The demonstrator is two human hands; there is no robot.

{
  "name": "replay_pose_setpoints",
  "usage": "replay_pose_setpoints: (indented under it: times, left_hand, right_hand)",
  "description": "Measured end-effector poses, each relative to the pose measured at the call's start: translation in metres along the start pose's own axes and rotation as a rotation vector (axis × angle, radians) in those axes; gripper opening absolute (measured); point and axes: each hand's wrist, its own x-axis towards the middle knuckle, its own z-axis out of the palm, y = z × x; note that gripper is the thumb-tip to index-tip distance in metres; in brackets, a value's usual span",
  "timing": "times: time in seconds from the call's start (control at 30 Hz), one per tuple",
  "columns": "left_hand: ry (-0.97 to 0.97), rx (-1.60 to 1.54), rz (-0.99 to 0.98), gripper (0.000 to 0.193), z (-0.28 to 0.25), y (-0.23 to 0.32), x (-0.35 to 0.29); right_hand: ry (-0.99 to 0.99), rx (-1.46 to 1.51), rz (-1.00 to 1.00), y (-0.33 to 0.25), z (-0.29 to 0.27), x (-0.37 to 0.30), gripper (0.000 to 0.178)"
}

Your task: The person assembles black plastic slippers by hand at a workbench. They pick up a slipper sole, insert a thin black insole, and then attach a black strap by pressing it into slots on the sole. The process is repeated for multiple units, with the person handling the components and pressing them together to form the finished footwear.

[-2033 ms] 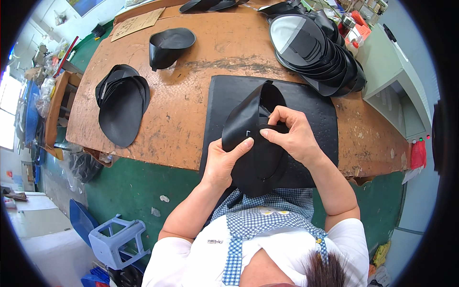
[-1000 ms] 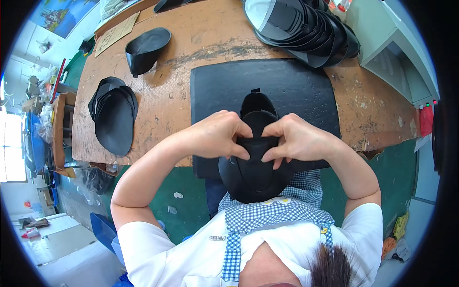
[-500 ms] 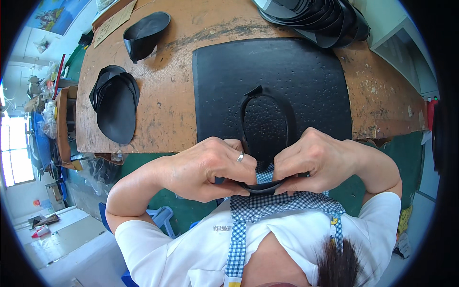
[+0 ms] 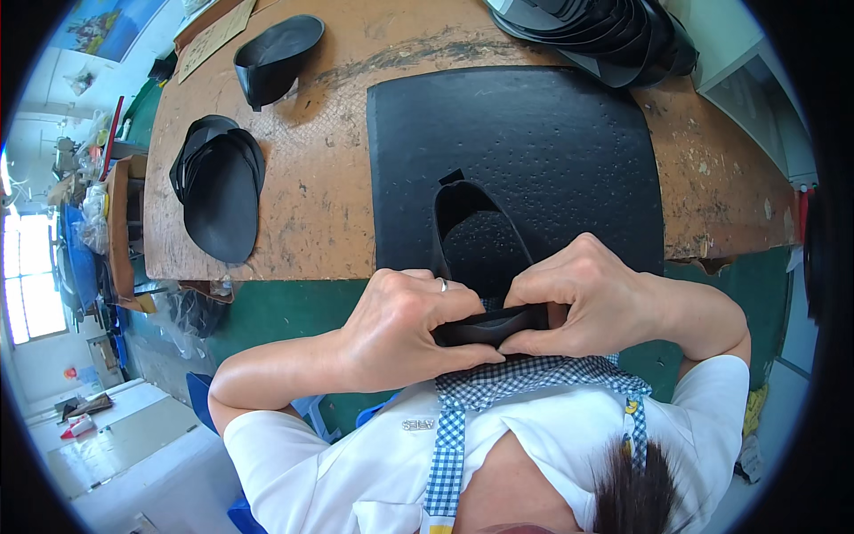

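A black shoe upper (image 4: 442, 227) is held between both hands close to my chest, its open loop stretching away over a black mat (image 4: 587, 160). My left hand (image 4: 405, 325), with a ring on one finger, pinches the near edge from the left, thumb below and fingers above. From the right, my right hand (image 4: 578, 303) grips the same edge, its thumb tip almost meeting the left thumb. A small tab sticks up at the loop's far end. The fingertips inside the upper are partly hidden.
The mat lies on a worn wooden table (image 4: 329, 178). To the left are stacked black sole-shaped pieces (image 4: 222, 205), with another black upper (image 4: 277, 62) behind them. A pile of black uppers (image 4: 605, 44) stands at the far right, beside a pale cabinet (image 4: 756, 89).
Both hands have shifted their hold along the near edge, the left thumb moving right. The loop has tilted and widened, and its far end swung left.
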Motion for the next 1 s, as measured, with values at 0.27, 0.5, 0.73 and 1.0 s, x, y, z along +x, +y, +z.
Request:
replay_pose_setpoints:
  times: [0.27,0.5,0.73,1.0]
  left_hand:
    - [-0.027,-0.155,-0.146,0.019,-0.008,0.001,-0.005]
    - [-0.108,-0.157,0.162,0.016,-0.013,-0.002,-0.002]
    - [0.114,0.015,0.099,0.018,-0.011,-0.009,0.002]
    - [0.088,-0.012,-0.04,0.009,-0.02,-0.012,0.007]
  right_hand:
    - [-0.019,0.229,0.155,-0.009,-0.007,-0.001,0.019]
    - [-0.126,0.211,-0.133,0.0,-0.01,0.001,0.014]
    - [0.077,0.015,-0.061,-0.011,-0.006,0.008,0.016]
    - [0.041,0.274,0.192,-0.005,-0.016,0.021,0.017]
